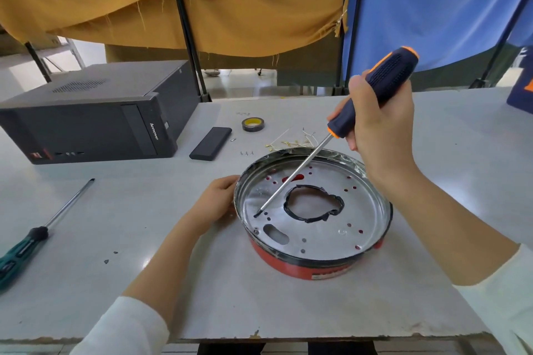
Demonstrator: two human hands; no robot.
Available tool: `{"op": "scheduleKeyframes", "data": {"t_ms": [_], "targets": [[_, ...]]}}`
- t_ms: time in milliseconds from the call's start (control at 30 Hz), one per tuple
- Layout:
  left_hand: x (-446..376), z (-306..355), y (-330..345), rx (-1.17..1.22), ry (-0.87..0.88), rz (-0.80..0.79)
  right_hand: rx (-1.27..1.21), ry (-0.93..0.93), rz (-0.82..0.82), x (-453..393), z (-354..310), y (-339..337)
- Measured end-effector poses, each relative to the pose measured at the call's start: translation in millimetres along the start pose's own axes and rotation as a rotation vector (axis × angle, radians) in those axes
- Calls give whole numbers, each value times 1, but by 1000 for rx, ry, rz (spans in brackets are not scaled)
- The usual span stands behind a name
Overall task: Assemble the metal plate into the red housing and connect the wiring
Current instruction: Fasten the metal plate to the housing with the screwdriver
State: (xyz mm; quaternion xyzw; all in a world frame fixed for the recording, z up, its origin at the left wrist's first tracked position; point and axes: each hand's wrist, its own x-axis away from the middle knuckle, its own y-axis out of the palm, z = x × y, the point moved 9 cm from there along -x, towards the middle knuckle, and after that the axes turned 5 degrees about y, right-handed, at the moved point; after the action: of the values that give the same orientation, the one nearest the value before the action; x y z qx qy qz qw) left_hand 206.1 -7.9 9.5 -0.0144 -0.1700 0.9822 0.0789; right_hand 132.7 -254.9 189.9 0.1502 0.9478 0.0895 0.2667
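On the bench [144, 282], the red housing [314, 264] sits at centre frame with the metal plate [331, 228] seated inside. The right hand [380, 130] grips a screwdriver [340, 130], shaft slanting down-left, tip at the plate's left edge. The left hand [215, 202] holds the housing's left rim.

Green screwdriver [20, 248] handle cut off.
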Motion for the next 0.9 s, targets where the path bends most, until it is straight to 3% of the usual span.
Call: {"op": "scheduleKeyframes", "data": {"t_ms": [100, 200, 500, 900], "targets": [[4, -16, 0, 458, -53, 165, 13, -33, -95, -1, -5, 17], [13, -21, 5, 698, -18, 169, 78, -57, -176, -2, -7, 35], [29, 6, 25, 456, 161, -9, 129, -84, -272, 2, -5, 59], [32, 8, 22, 458, 183, 31, 145, -86, -294, 4, -6, 63]]}}
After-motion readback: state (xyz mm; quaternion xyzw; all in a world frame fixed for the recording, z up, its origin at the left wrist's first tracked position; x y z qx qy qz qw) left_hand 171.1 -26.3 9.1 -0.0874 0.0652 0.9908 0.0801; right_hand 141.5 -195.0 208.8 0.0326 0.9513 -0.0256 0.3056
